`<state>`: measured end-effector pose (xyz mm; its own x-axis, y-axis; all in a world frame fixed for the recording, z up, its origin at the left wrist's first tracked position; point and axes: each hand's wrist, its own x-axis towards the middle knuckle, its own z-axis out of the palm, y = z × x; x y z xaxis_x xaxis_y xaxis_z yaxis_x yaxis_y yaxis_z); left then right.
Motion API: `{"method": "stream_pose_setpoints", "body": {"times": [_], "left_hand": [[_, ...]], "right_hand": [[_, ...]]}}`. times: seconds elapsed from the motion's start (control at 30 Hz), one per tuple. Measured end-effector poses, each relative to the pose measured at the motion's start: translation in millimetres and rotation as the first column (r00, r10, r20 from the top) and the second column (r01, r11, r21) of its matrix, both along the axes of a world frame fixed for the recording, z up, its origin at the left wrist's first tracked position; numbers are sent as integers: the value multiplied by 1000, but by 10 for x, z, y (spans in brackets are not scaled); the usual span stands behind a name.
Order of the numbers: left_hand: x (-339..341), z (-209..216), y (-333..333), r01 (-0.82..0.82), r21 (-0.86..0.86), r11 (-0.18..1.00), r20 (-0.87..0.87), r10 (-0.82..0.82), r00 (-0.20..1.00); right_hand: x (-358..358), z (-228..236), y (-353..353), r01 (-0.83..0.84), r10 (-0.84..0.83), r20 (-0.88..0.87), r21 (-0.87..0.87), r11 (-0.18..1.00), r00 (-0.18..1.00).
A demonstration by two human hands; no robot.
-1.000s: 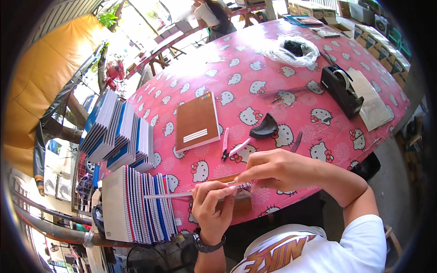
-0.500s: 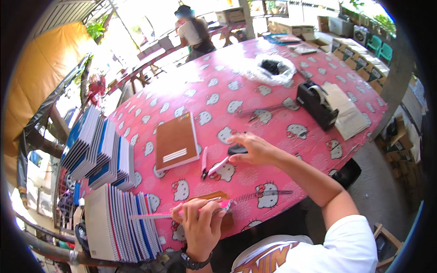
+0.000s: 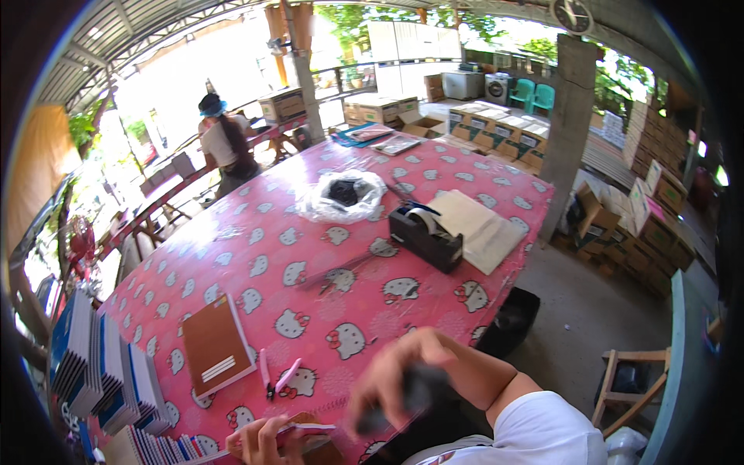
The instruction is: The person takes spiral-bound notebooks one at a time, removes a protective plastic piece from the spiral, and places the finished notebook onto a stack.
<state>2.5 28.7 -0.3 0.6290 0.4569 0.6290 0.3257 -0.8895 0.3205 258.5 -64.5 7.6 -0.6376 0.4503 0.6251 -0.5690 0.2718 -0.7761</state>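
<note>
Right hand (image 3: pixel 399 380) is motion-blurred, closed around a dark object (image 3: pixel 415 387) just over the table's near edge; can't tell what it is. Left hand (image 3: pixel 260 443) pinches a thin pink-edged strip (image 3: pixel 302 427) at that edge. Pink pens (image 3: pixel 275 376) and brown notebook (image 3: pixel 215 345) lie just beyond; black tape dispenser (image 3: pixel 425 235) toward the right edge of the pink table (image 3: pixel 256 256).

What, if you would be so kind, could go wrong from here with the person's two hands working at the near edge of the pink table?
The right hand is motion-blurred around a dark object, so that grip could slip. The left hand holds a thin pink-and-white item right at the edge of the pink patterned tablecloth, where it might drop off. The pink-handled tool beside the brown notebook could be knocked.
</note>
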Motion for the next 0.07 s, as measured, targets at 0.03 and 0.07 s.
{"method": "stream_pose_setpoints", "body": {"times": [0.03,0.07], "left_hand": [[34,-40,48,12,60,998,28,-14,1000],[40,-90,105,4,164,986,-7,-3,1000]], "right_hand": [[-96,146,-108,-144,124,178,103,984,976],[-54,174,-240,-99,81,186,92,991,979]]}}
